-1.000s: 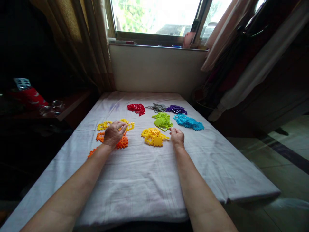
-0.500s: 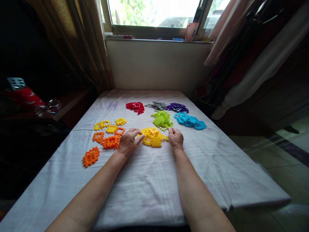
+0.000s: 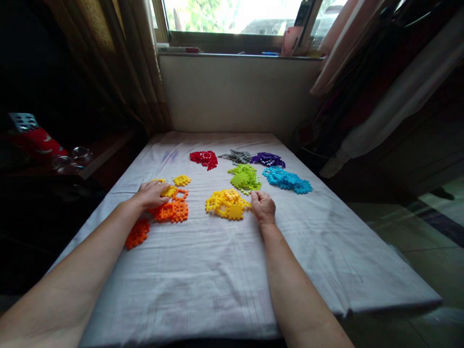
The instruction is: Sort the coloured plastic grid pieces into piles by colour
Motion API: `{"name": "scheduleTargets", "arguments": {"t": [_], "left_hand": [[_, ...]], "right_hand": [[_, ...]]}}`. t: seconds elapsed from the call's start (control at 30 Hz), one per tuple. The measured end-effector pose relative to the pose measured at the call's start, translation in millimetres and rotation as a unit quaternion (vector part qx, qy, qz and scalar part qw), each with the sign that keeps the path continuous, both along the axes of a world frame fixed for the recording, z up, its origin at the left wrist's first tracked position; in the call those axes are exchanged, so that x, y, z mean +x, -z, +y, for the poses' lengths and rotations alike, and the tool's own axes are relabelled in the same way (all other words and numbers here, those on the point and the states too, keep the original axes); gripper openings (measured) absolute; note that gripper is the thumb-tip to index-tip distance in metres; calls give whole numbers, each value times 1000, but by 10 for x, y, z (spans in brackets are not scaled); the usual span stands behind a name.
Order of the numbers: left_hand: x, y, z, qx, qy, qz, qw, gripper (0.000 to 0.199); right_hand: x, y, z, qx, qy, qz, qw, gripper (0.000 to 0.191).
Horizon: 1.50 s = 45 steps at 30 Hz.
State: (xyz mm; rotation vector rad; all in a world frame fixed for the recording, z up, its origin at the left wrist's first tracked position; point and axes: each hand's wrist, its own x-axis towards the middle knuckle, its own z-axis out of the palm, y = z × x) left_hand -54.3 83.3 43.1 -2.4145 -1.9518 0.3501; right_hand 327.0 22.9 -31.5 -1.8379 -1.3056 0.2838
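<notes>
My left hand [image 3: 152, 194] reaches over the pieces on the left, its fingers apart and bent down onto a yellow interlocking tile [image 3: 169, 190]. It partly hides another yellow tile behind it and the orange tiles [image 3: 170, 211] beneath its palm. My right hand [image 3: 263, 208] rests with curled fingers at the right edge of a heap of yellow tiles [image 3: 232, 210]. One yellow piece sticks out of that heap toward this hand. Whatever its fingers hold is hidden.
Piles of red [image 3: 204, 158], grey [image 3: 237, 156], purple [image 3: 268, 159], lime green [image 3: 245, 177] and blue tiles [image 3: 287, 180] lie farther back on the cloth-covered table [image 3: 203, 280]. More orange tiles [image 3: 138, 234] sit near my left forearm. Glasses [image 3: 72, 159] lie on the side shelf.
My left hand has moved left, away from the yellow heap and over to the yellow and orange tiles. My right hand has stayed beside the heap. The view has shifted slightly.
</notes>
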Motion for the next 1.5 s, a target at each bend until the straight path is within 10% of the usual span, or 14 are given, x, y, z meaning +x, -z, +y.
{"name": "scheduleTargets", "arguments": {"t": [0.3, 0.53, 0.77, 0.93, 1.2, 1.5], "left_hand": [[133, -95, 19, 32, -9, -72, 997, 68], [994, -20, -223, 63, 134, -285, 947, 60], [1509, 155, -299, 60, 185, -268, 943, 53], [1375, 169, -223, 59, 183, -275, 942, 56], [576, 37, 236, 96, -102, -115, 984, 54], [393, 46, 280, 79, -129, -137, 979, 47]], "right_hand": [[0, -14, -12, -10, -9, -14, 1000, 29], [-24, -62, -42, -34, -14, -20, 999, 27], [-19, -77, -58, -24, -28, -18, 999, 28], [-16, -49, -47, -18, -26, -10, 999, 28], [-25, -49, -46, -25, -26, -34, 999, 28], [-21, -94, -43, -46, -32, -41, 998, 29]]}}
